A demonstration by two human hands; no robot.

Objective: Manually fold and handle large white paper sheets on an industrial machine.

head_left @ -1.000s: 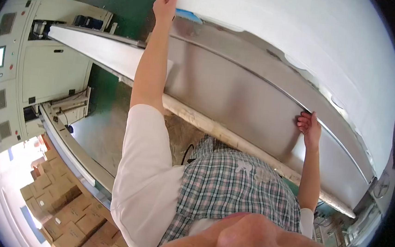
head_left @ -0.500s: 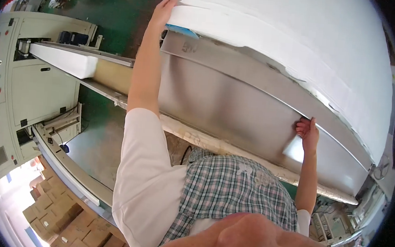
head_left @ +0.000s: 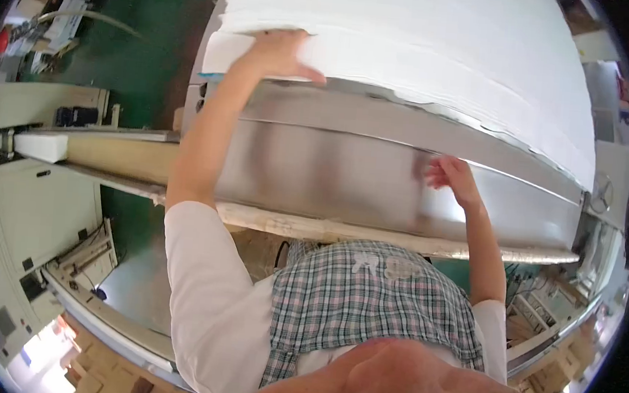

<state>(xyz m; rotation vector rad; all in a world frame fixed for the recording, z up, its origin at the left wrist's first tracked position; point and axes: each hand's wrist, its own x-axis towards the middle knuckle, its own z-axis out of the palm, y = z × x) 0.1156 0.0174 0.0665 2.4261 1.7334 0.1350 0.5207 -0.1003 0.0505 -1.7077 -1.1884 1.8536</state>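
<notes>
My left hand (head_left: 277,55) lies on the near left edge of a wide layered stack of white sheet material (head_left: 415,42), palm down with thumb and fingers spread. A sliver of blue (head_left: 210,75) shows under the stack's left corner. The stack rests on a metal table, whose shiny sloping front panel (head_left: 346,173) lies below the stack's uneven near edge. My right hand (head_left: 452,179) hovers over this panel, apart from the stack. Its fingers are loosely bent and slightly blurred, with nothing seen in them.
To the left stands a pale machine cabinet (head_left: 55,206). A long trough (head_left: 122,158) with a white block (head_left: 41,146) runs from it toward the table. A wrapped bar (head_left: 312,227) lies along the table's front, by my apron. Cardboard boxes (head_left: 105,372) sit at the lower left.
My left hand has moved from the stack's left corner onto its near edge, fingers now spread. My right hand has left the panel's metal ridge and shifted left. The view has turned.
</notes>
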